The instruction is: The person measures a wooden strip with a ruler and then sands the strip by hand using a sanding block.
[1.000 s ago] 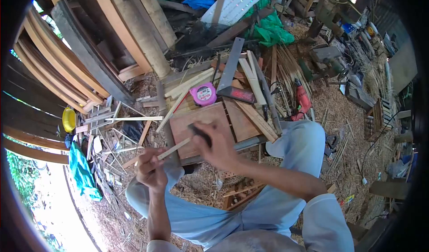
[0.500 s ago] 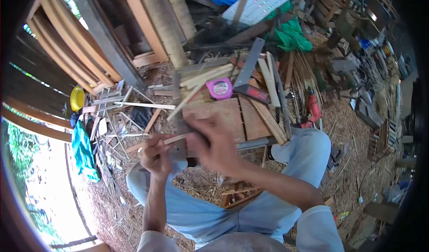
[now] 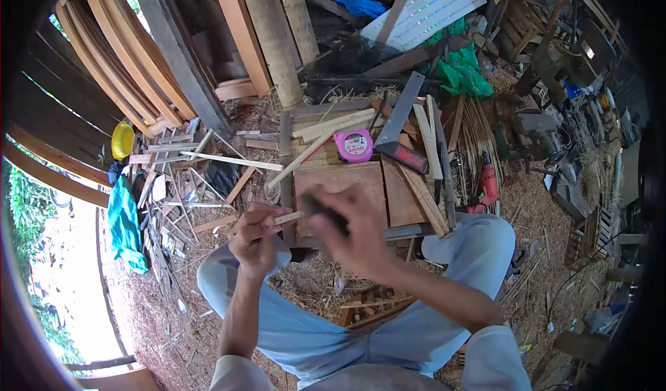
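My left hand (image 3: 252, 237) pinches a small light wood strip (image 3: 288, 218) near the left front corner of the low work table (image 3: 286, 141). Over the front of a reddish-brown board (image 3: 368, 176), my right hand (image 3: 354, 235) is wrapped round a dark block (image 3: 325, 215), blurred by motion. The block is close to the strip's free end; whether they touch is unclear. Behind the hands lie a pink tape measure (image 3: 354, 145) and a try square (image 3: 402, 117) with a dark blade and reddish handle. Thin wood strips (image 3: 334, 124) lie beside the tape measure.
A red power tool (image 3: 489, 185) lies on the shavings to the right. Wood offcuts (image 3: 173, 148), a yellow bowl (image 3: 123, 140) and a teal cloth (image 3: 123, 224) are at the left. Tall planks (image 3: 243, 37) lean at the back. My knees flank the table.
The view has shifted slightly, so the table appears lower and further right. My right hand and the dark block have moved a little relative to the strip, which stays in my left hand.
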{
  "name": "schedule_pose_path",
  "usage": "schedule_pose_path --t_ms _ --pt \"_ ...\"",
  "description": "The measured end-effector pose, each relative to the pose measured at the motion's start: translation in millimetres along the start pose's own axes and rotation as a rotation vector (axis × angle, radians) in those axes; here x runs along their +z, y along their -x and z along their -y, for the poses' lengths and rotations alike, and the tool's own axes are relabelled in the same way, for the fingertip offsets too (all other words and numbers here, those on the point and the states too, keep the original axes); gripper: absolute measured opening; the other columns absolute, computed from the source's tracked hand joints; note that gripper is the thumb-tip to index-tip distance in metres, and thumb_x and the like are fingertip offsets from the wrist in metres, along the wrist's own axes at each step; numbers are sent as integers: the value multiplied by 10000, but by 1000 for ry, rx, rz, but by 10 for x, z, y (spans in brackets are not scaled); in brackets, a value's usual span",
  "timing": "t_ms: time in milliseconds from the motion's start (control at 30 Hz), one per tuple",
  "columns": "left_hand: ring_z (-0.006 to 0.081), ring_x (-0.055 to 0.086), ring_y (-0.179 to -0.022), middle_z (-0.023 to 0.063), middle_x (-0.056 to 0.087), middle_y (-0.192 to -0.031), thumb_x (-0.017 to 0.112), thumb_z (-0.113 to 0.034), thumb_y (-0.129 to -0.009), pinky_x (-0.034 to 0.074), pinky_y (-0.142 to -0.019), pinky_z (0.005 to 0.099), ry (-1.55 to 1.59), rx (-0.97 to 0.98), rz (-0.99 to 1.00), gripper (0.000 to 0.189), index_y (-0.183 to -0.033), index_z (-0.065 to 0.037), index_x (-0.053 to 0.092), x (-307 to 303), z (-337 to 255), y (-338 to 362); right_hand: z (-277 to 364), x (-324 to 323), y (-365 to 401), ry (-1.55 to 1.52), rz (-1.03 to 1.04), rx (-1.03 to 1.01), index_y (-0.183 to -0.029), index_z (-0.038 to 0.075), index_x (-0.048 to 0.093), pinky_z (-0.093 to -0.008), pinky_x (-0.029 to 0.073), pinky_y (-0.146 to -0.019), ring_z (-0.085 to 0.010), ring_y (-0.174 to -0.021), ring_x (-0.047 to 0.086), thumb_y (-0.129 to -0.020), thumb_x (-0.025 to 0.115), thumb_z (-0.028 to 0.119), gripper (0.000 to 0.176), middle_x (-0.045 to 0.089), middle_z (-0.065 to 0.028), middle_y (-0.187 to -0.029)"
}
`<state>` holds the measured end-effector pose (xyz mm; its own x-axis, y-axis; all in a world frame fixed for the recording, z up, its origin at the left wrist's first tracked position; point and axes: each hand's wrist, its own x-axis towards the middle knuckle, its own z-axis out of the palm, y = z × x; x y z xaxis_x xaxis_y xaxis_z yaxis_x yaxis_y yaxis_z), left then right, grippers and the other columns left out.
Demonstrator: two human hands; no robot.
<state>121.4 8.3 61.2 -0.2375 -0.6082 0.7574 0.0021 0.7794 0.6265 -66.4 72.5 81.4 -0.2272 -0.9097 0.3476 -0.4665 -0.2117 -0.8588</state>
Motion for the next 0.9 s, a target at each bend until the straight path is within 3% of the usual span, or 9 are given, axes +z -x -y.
schedule_pose_path --t_ms 133,233,367,467,500,533,633,733,900 --pt "301 673 -792 159 601 -812 564 149 -852 549 -616 363 -55 -65 39 207 -808 -15 445 -39 -87 9 -59 26 -29 -195 51 -168 -1231 46 618 -373 504 -671 -278 -758 616 -890 648 197 374 569 -179 -922" --pt "291 669 -785 153 616 -825 580 146 -842 555 -644 381 35 -60 42 190 -835 -18 485 -19 -40 -5 -364 17 -50 -249 80 193 -1237 -8 605 -307 456 -754 -205 -847 562 -885 672 190 409 575 -135 -889" --pt "298 671 -792 151 612 -815 574 155 -833 578 -647 395 6 59 113 192 -834 -14 483 -19 -62 -61 273 -118 -66 -207 79 -125 -1212 9 617 -359 513 -713 -271 -784 641 -895 628 173 357 632 -197 -876" --pt "305 668 -792 139 601 -807 559 174 -826 590 -636 390 -6 -60 31 195 -843 -4 482 -35 -7 -27 -539 103 -1 -39 13 -43 -1209 29 626 -355 503 -719 -277 -799 623 -877 650 157 357 596 -192 -936" --pt "310 667 -793 132 592 -812 543 181 -832 599 -622 383 25 -12 87 194 -845 0 476 -5 -51 -103 -540 -8 -45 -526 209 552 -1199 46 639 -351 502 -728 -285 -829 624 -866 661 164 354 579 -194 -977" --pt "310 667 -793 132 592 -812 543 181 -832 599 -622 383 27 -7 92 194 -845 0 476 -16 -52 -130 -490 16 -49 -527 202 549 -1199 46 639 -351 502 -728 -285 -829 624 -866 661 164 354 579 -194 -977" --pt "301 666 -806 143 601 -833 550 142 -863 608 -634 388 31 41 112 177 -849 -11 462 60 -62 -104 113 -111 -71 -216 68 -63 -1232 78 633 -343 465 -747 -220 -804 569 -883 657 255 392 565 -130 -857" --pt "301 665 -808 165 611 -848 539 130 -879 604 -642 396 29 -168 5 176 -844 -16 448 -9 -57 -27 139 -27 -109 -213 28 -32 -1181 49 652 -355 504 -748 -290 -831 625 -852 663 143 343 604 -187 -984" --pt "278 665 -815 190 619 -862 522 61 -930 589 -613 314 28 -2 55 146 -845 -18 433 -4 11 -57 -42 -54 -77 -180 98 122 -1175 41 647 -373 511 -766 -311 -858 633 -855 662 163 343 614 -201 -996"
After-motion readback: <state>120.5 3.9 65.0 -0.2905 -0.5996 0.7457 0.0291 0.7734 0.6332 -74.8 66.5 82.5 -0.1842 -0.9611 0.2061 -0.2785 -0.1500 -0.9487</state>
